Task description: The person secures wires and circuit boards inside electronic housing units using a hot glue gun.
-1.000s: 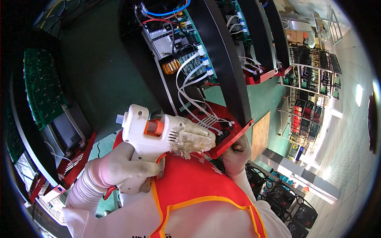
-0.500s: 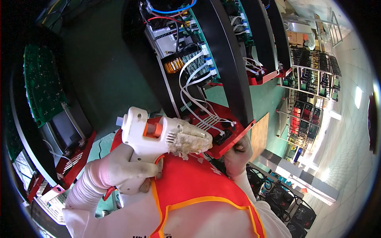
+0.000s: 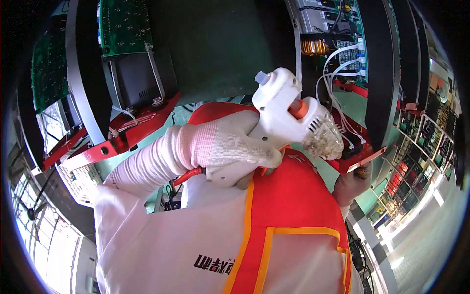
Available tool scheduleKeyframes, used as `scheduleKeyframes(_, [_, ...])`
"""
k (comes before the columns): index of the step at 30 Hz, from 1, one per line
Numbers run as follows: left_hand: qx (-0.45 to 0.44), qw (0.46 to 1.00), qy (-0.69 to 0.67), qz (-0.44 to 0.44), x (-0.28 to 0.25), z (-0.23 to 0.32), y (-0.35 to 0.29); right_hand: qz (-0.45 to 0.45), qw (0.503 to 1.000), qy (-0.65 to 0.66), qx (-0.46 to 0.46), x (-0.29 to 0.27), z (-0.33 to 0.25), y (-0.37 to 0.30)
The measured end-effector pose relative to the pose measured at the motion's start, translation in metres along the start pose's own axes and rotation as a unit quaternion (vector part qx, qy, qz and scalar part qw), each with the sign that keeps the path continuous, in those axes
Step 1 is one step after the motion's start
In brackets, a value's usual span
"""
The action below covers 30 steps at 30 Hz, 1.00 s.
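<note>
My left hand (image 3: pixel 240 142), in a white knitted glove with a pink cuff, is wrapped round the handle of a white glue gun (image 3: pixel 281 110). Its nozzle end is caked with clumped, yellowish glue. That tip lies right by the red end panel (image 3: pixel 360 159) of a black-framed electronic unit; whether it touches cannot be told. White cables (image 3: pixel 338 95) run from the unit's green circuit board (image 3: pixel 361 29) down to this panel. My right hand (image 3: pixel 353 187), also gloved, is closed at the panel's lower edge, its fingers partly hidden behind it.
More black-framed units with red end panels (image 3: pixel 105 149) and green circuit boards (image 3: pixel 125 27) stand at the left. A red cord (image 3: pixel 188 175) hangs from the gun's handle. Racks with parts (image 3: pixel 406 166) stand at the far right. A red apron (image 3: pixel 298 196) covers my front.
The view has swung left, so the unit and both hands appear further right, and more units show at the left. The glue gun tilts more downward, still held beside the red panel.
</note>
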State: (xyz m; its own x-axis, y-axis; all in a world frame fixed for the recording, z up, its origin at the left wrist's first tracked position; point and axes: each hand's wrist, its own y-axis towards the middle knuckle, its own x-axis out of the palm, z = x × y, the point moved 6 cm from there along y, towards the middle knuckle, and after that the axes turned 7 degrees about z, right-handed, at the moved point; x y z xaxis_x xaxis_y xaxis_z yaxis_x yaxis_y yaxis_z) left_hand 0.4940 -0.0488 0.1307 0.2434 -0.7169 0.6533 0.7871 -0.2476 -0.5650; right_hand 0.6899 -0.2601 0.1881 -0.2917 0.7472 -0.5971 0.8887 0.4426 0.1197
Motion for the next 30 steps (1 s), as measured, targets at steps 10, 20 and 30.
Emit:
scheduleKeyframes(10, [0.073, 0.996, -0.049, -0.006, -0.001, -0.002, -0.008, -0.003, 0.999, -0.031, 0.043, 0.008, -0.011, -0.009])
scheduleKeyframes(20, [0.057, 0.994, -0.091, -0.006, -0.001, 0.003, -0.006, -0.015, 0.997, -0.064, 0.038, 0.008, -0.019, -0.004])
scheduleKeyframes(30, [0.018, 0.998, -0.055, -0.009, -0.009, -0.007, 0.005, -0.008, 0.996, -0.073, 0.04, 0.007, -0.019, -0.004])
